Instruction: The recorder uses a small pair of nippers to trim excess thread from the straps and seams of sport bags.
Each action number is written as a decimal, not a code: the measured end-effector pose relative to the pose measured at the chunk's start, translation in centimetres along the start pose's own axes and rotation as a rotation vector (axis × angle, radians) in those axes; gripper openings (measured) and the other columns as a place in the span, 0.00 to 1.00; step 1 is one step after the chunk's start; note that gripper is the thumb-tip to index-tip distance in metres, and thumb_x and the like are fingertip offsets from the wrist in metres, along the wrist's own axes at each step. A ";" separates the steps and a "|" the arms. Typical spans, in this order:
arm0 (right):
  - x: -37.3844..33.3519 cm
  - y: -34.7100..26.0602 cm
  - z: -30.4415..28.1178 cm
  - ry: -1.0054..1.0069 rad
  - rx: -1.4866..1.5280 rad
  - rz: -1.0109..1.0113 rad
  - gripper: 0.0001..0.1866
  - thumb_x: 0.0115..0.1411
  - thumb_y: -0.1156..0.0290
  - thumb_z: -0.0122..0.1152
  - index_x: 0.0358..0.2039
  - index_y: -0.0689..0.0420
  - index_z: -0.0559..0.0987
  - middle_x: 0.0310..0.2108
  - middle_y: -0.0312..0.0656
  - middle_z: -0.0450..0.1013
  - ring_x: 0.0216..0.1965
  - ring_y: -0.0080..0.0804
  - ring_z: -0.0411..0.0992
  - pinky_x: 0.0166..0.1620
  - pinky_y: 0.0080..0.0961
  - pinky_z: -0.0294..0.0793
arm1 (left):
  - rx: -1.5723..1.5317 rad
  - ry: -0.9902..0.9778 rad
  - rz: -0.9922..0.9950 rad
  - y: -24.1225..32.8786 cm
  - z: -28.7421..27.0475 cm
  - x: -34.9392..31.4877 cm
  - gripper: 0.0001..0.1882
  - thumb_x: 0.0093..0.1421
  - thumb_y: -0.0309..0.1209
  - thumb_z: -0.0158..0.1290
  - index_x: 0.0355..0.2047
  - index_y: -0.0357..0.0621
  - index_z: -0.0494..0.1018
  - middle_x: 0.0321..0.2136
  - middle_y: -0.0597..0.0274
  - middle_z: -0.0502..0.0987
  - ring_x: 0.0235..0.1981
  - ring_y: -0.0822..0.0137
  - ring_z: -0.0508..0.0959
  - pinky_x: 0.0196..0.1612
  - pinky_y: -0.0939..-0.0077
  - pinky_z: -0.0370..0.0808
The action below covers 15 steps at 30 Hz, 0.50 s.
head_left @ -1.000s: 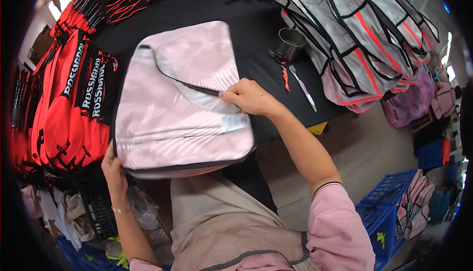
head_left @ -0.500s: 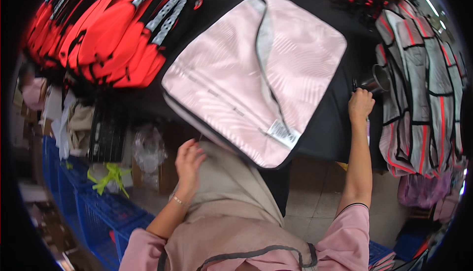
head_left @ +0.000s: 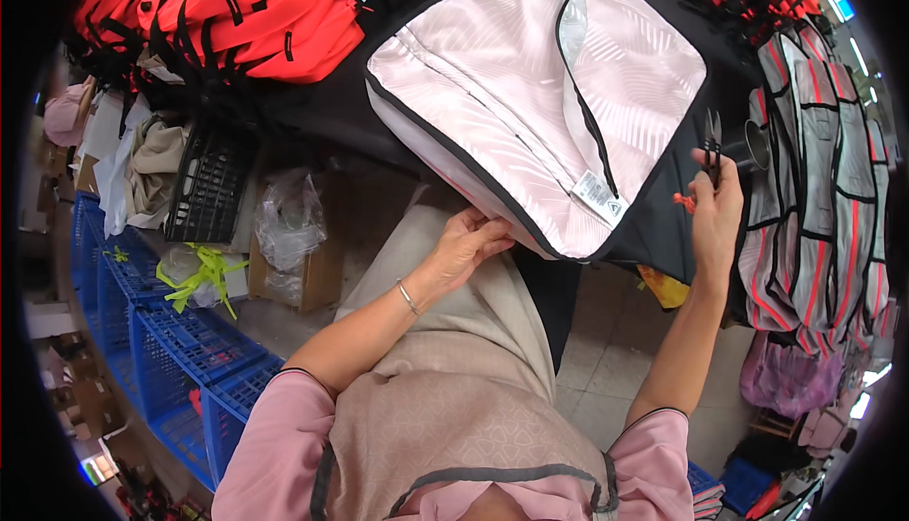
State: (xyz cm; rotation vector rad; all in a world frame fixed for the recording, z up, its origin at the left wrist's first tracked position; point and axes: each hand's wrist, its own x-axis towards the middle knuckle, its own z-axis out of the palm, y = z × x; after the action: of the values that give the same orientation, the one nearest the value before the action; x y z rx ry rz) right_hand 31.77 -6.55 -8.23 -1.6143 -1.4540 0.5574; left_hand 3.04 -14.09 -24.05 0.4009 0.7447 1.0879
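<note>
Overhead, looking down from a person's head: a large pale pink bag [head_left: 530, 95] lies flat on a black tabletop [head_left: 663, 227], its near corner hanging over the table edge. Its fabric is smooth and faintly sheened, woven with a leafy pattern, edged in black piping, with a small white label sewn near the lower corner. A curved black zip runs down its face and stands partly open, showing a grey lining; what lies inside cannot be made out.

The left hand [head_left: 467, 242] curls its fingers under the bag's overhanging edge, gripping it. The right hand [head_left: 717, 208], raised beside the bag's right edge, pinches a small pair of dark metal snips [head_left: 712, 147] upright between fingers and thumb. Just behind them stands a round metal cup [head_left: 755, 142]; its contents are not visible.

Further left on the table sits a heap of bright red bags [head_left: 237, 9] with black straps. To the right hangs a stack of grey and red bags [head_left: 819, 170], glossy, with black trim.

Below the table, blue plastic crates [head_left: 161, 350] with open grid walls line the floor, a black plastic crate [head_left: 210, 185] leans nearby, and a cardboard box [head_left: 303, 265] holds crumpled clear plastic [head_left: 287, 223].
</note>
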 end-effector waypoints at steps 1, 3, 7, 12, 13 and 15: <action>-1.5 -2.5 1.3 -0.062 -0.007 -0.072 0.10 0.61 0.77 0.54 0.44 0.63 0.74 0.35 0.41 0.76 0.29 0.22 0.71 0.31 0.21 0.73 | -0.005 -0.005 0.000 -0.1 -0.1 0.2 0.15 0.62 0.28 0.57 0.47 0.37 0.70 0.44 0.56 0.78 0.44 0.65 0.80 0.50 0.72 0.78; -4.6 -5.6 4.2 -0.220 -0.049 -0.348 0.13 0.57 0.76 0.60 0.43 0.63 0.74 0.34 0.43 0.75 0.27 0.28 0.70 0.32 0.25 0.71 | -0.027 -0.029 0.041 0.1 -0.1 0.4 0.14 0.62 0.27 0.57 0.47 0.37 0.71 0.42 0.58 0.79 0.43 0.65 0.80 0.47 0.72 0.79; -7.2 -7.8 7.5 -0.352 -0.355 -0.780 0.15 0.51 0.74 0.68 0.37 0.63 0.74 0.29 0.49 0.73 0.27 0.44 0.71 0.31 0.34 0.70 | 0.035 -0.053 0.169 2.1 2.2 0.8 0.15 0.60 0.32 0.60 0.43 0.35 0.74 0.38 0.60 0.79 0.37 0.71 0.80 0.36 0.78 0.80; -2.6 -12.6 7.3 -0.311 -0.296 -0.448 0.13 0.50 0.71 0.68 0.30 0.65 0.75 0.22 0.52 0.73 0.25 0.44 0.74 0.32 0.31 0.71 | 0.183 -0.075 0.280 8.9 5.8 0.9 0.20 0.58 0.34 0.63 0.45 0.35 0.73 0.39 0.60 0.78 0.40 0.72 0.78 0.41 0.78 0.78; -1.6 -14.1 7.3 -0.286 -0.245 -0.453 0.12 0.50 0.71 0.67 0.30 0.66 0.76 0.22 0.54 0.74 0.26 0.48 0.75 0.33 0.34 0.72 | 0.161 -0.112 0.417 9.2 7.5 0.4 0.22 0.57 0.33 0.64 0.47 0.35 0.71 0.41 0.61 0.77 0.42 0.72 0.76 0.45 0.77 0.76; 0.0 -17.2 7.4 -0.321 -0.188 -0.382 0.13 0.51 0.70 0.65 0.32 0.67 0.79 0.23 0.56 0.75 0.28 0.49 0.76 0.35 0.35 0.73 | 0.198 -0.203 0.492 9.2 9.6 -0.5 0.31 0.54 0.33 0.67 0.53 0.33 0.67 0.46 0.61 0.75 0.49 0.73 0.72 0.54 0.77 0.70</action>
State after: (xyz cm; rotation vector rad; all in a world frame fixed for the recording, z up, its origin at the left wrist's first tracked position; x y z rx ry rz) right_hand 16.17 -5.31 2.09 -1.3747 -2.0498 0.4819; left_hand 3.85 -10.02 -11.43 0.8832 0.5865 1.4098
